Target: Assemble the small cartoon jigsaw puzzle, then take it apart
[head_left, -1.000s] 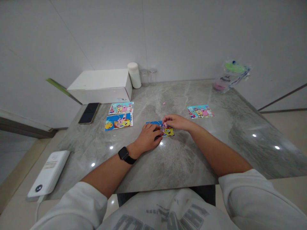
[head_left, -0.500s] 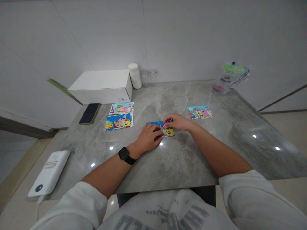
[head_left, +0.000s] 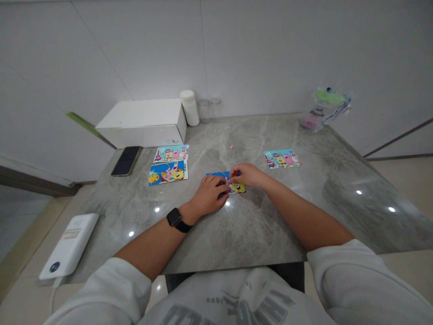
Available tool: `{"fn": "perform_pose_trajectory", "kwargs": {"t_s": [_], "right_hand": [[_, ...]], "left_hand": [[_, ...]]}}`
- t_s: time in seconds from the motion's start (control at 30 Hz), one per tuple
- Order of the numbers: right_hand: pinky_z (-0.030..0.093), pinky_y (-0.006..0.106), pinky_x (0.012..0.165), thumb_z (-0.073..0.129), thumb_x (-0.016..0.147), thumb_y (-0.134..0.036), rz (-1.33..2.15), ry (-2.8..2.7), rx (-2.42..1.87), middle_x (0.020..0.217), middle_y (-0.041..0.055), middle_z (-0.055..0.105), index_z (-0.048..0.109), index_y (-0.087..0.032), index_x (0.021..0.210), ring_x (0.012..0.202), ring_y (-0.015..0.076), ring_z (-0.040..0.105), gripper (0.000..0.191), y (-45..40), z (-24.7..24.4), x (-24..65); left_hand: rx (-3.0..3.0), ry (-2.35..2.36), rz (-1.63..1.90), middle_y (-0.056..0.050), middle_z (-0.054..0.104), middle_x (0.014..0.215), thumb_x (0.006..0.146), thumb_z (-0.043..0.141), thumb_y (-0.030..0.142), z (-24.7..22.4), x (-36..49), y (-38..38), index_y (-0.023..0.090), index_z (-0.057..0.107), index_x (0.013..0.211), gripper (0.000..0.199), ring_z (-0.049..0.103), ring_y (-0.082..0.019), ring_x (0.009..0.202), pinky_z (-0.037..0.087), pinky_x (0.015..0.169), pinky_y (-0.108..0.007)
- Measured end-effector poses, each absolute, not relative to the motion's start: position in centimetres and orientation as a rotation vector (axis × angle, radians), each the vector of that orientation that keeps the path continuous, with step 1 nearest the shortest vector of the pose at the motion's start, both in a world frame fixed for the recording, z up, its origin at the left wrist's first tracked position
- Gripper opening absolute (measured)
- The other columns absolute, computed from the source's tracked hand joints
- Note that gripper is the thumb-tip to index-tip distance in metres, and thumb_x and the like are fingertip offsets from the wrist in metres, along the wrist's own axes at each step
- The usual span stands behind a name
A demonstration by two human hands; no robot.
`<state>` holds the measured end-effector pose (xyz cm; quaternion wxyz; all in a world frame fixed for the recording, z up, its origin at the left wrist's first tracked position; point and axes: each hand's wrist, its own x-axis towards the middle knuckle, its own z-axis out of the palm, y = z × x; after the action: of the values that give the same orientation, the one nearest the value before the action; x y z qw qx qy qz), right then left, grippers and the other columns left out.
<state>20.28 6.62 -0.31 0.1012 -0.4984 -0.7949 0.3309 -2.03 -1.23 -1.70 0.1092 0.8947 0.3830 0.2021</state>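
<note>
From your right hand (head_left: 248,175), twelve o'clock lets you pass over grey marbled tabletop (head_left: 250,137); a rectangular white cardboard box (head_left: 142,119) blocks ten, a white cylindrical bottle (head_left: 190,108) eleven.

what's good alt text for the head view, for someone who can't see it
The left hand and right hand are at a small cartoon picture, partly covering it, on a grey marbled table. Two cartoon cards lie to the left and a third card to the right, with a phone and white box toward the back left.
</note>
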Motion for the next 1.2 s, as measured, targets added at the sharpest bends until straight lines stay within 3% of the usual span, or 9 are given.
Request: {"fn": "perform_pose_trajectory", "kwargs": {"t_s": [1.2], "right_hand": [[0.042, 0.024, 0.068, 0.075, 0.084, -0.023, 0.704, -2.379, -1.615, 0.086, 0.0022, 0.076, 0.076, -0.02, 0.088, 0.077, 0.0147, 0.066, 0.006, 6.9, 0.3, 20.8]], "left_hand": [[2.634, 1.074, 0.564, -0.006, 0.071, 0.128, 0.098, 0.061, 0.029, -1.4, -2.0, -1.2, 0.027, 0.075, 0.117, 0.024, 0.058, -0.027, 0.117, 0.042, 0.106, -0.05]]}}
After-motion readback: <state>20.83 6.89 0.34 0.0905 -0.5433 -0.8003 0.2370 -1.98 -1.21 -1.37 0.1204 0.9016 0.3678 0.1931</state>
